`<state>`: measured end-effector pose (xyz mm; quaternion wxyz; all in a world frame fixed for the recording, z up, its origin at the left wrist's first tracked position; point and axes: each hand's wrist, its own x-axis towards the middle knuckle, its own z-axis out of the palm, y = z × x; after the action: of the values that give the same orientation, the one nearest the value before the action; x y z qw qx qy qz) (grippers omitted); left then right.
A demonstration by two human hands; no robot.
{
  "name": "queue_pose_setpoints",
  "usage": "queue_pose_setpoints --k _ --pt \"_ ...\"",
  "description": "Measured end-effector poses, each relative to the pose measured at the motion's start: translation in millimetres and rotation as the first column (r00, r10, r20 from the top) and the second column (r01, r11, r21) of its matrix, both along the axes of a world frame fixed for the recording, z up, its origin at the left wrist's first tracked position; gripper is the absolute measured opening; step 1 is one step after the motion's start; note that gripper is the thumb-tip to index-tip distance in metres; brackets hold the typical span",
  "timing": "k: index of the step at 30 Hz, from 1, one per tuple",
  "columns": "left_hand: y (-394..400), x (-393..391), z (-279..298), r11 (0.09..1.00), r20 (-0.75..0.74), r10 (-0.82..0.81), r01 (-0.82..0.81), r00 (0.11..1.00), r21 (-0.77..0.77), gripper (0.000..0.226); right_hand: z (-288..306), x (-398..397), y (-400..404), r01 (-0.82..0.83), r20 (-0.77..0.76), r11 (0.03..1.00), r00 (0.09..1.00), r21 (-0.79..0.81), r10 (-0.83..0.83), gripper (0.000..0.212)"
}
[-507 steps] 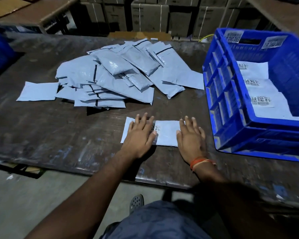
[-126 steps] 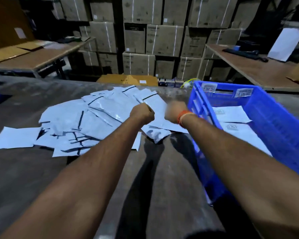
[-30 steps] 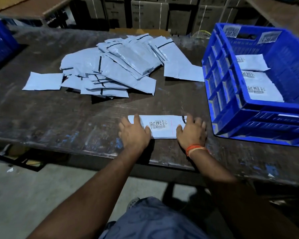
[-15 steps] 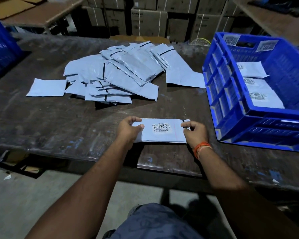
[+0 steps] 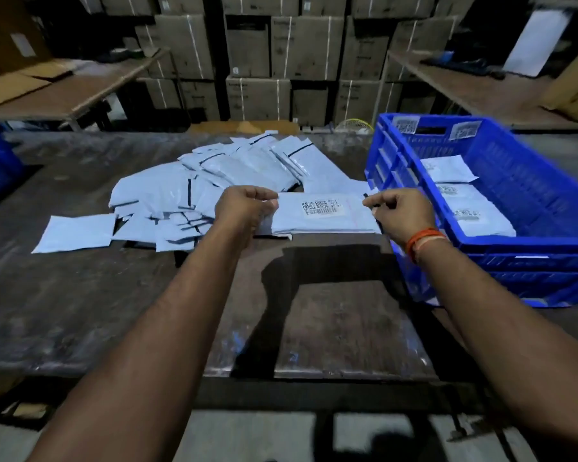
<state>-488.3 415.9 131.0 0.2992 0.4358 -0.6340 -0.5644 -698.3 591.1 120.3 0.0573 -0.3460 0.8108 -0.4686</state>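
Lifted off the table [image 5: 114, 295] moments ago, the labelled packet [image 5: 321, 216] hangs pinched between left hand [image 5: 244, 208] and right hand [image 5: 401, 212], seemingly bound for the blue crate [image 5: 521, 251].

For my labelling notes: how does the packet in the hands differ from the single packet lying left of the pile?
The held packet hangs above the table, pinched at its ends by the left hand and right hand; the single packet lies flat, untouched. The held packet shows a barcode label; the single packet shows a plain face. Both are pale bags.
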Motion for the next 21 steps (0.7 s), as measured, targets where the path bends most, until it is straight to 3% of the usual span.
queue_pose_setpoints --k 4,12,17,21 --pt "0.6 -29.9 29.5 0.996 -0.014 -0.004 0.002 1.000 -0.091 0.007 39.4 -30.4 13.7 0.017 -0.041 1.000 0.999 -0.018 -0.017 0.025" --pt "43.7 -135.0 61.3 0.986 -0.056 -0.120 0.113 0.991 -0.123 0.003 81.9 -132.2 80.2 0.012 0.298 0.971 0.953 -0.238 0.061 0.017" --pt "94.9 -230.9 70.0 0.969 0.020 -0.201 0.202 0.979 -0.145 0.014 74.1 -225.7 132.5 0.091 0.176 0.995 0.981 -0.036 -0.084 0.031" --pt "128.9 -282.4 69.4 0.931 0.220 -0.259 0.304 0.940 -0.202 0.010 68.7 -276.6 161.7 0.089 0.041 0.969 0.994 0.232 -0.101 0.028"
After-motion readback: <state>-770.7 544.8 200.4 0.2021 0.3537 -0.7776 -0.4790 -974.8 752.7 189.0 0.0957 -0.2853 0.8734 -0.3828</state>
